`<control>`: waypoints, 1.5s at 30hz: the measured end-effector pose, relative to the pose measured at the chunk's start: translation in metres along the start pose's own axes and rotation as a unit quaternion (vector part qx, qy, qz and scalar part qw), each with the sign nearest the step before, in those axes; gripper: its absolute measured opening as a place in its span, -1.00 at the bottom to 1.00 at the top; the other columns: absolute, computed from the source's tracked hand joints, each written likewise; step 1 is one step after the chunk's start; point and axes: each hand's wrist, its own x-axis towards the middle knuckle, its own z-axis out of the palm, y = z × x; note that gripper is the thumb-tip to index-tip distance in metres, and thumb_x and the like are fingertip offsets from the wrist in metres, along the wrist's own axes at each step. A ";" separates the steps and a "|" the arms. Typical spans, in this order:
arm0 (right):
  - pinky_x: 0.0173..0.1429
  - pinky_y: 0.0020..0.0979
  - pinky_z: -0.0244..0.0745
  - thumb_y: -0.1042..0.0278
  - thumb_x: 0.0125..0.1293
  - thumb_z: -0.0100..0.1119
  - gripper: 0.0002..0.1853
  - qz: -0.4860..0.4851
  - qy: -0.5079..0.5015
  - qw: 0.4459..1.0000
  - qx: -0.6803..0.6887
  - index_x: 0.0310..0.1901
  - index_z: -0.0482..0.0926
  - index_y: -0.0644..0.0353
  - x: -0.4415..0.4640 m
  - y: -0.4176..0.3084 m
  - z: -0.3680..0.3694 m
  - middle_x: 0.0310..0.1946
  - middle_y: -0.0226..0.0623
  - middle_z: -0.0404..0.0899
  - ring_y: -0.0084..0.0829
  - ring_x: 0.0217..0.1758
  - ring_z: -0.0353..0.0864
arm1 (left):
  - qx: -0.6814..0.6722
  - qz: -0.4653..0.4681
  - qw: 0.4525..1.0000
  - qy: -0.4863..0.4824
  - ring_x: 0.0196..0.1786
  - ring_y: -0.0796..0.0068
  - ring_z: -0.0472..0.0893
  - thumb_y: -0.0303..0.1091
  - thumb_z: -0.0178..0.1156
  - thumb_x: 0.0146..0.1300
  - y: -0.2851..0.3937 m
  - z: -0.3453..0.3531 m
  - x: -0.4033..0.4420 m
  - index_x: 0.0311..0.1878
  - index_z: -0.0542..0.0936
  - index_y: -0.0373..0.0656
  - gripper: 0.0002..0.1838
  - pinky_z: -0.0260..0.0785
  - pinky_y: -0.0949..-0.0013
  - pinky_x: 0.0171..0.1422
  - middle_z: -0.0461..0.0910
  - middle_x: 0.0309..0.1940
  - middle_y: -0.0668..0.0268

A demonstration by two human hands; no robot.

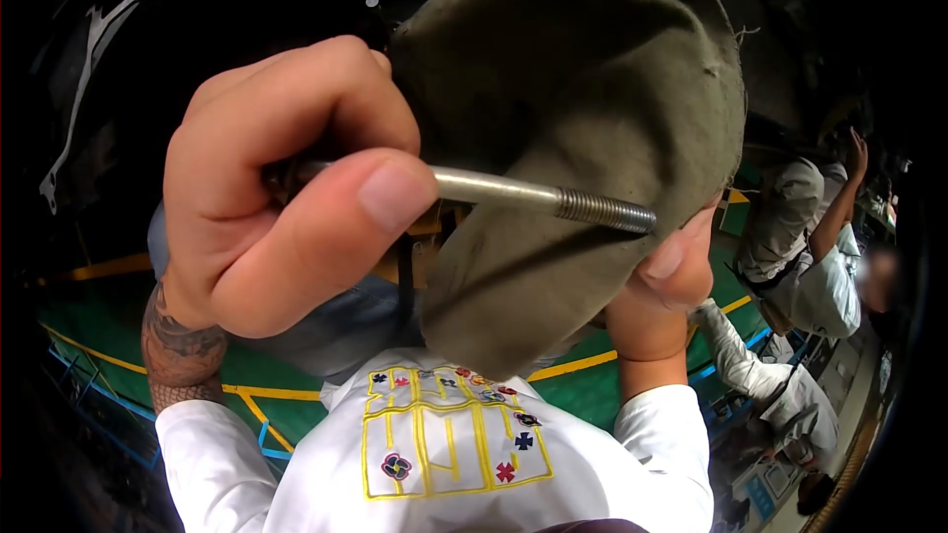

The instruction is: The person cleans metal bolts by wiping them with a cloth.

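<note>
A metal rod (504,190) with a threaded end is pinched between the thumb and curled fingers of my left hand (296,188), its thread pointing right. Behind the rod hangs an olive-green cloth (583,89), wide and creased, with frayed threads along its right edge. My right hand (681,257) grips the lower right edge of this cloth, thumb on the front; its other fingers are mostly hidden behind the fabric. The rod's threaded tip lies in front of the cloth, close to my right thumb.
Green floor (592,345) with yellow lines spreads below, and blue rails (99,410) run at the lower left. Two people in light clothing, one person (815,257) above another person (790,395), are at the right. A thin metal bracket (89,69) shows at the upper left.
</note>
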 end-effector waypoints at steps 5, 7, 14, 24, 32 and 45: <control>-0.05 -0.45 0.46 0.54 -0.05 0.26 -0.53 -0.040 0.016 0.999 -0.018 -0.02 0.43 0.28 0.001 -0.017 -0.019 -0.21 -0.18 0.59 -0.43 -0.20 0.58 | 0.001 0.000 1.000 -0.014 -0.62 0.66 0.22 -0.08 0.04 0.29 -0.002 0.019 0.022 -0.48 0.38 -0.24 -0.60 0.03 0.55 -0.54 0.26 -0.63 0.40; -0.03 -0.46 0.45 0.54 -0.05 0.27 -0.52 -0.057 0.043 0.997 -0.027 0.00 0.42 0.28 -0.001 -0.022 -0.027 -0.21 -0.18 0.59 -0.44 -0.19 0.57 | -0.001 -0.001 1.000 -0.016 -0.62 0.66 0.22 -0.08 0.05 0.29 -0.004 0.030 0.032 -0.48 0.38 -0.24 -0.61 0.04 0.55 -0.54 0.26 -0.62 0.40; 0.01 -0.48 0.43 0.55 -0.04 0.27 -0.48 -0.056 0.071 0.995 -0.035 0.04 0.40 0.28 -0.003 -0.017 -0.016 -0.18 -0.22 0.58 -0.47 -0.16 0.56 | -0.018 0.030 0.999 -0.001 -0.63 0.66 0.22 -0.13 0.05 0.30 -0.005 0.028 0.024 -0.48 0.38 -0.24 -0.63 0.05 0.56 -0.55 0.27 -0.62 0.39; 0.05 -0.51 0.42 0.55 0.05 0.21 -0.56 0.001 0.006 1.000 -0.024 0.01 0.38 0.30 0.002 -0.011 0.005 -0.15 -0.24 0.55 -0.53 -0.10 0.55 | -0.020 0.060 0.998 -0.013 -0.64 0.59 0.25 -0.19 0.15 0.20 -0.001 0.014 0.013 -0.48 0.41 -0.30 -0.66 0.06 0.51 -0.56 0.31 -0.64 0.34; 0.04 -0.51 0.41 0.54 0.06 0.17 -0.60 -0.031 -0.024 0.998 -0.054 -0.02 0.35 0.31 0.002 -0.006 -0.003 -0.16 -0.21 0.55 -0.51 -0.10 0.53 | -0.015 0.097 0.995 -0.034 -0.65 0.55 0.24 -0.23 0.17 0.17 -0.007 0.020 0.016 -0.50 0.42 -0.30 -0.69 0.05 0.48 -0.57 0.28 -0.66 0.35; 0.02 -0.48 0.38 0.39 0.02 0.14 -0.62 -0.012 -0.016 0.991 -0.134 -0.10 0.33 0.26 0.002 -0.015 -0.003 -0.19 -0.21 0.52 -0.47 -0.13 0.50 | 0.042 0.093 0.994 -0.039 -0.65 0.51 0.25 -0.23 0.19 0.14 -0.006 0.019 0.024 -0.50 0.43 -0.29 -0.70 0.03 0.44 -0.58 0.27 -0.68 0.35</control>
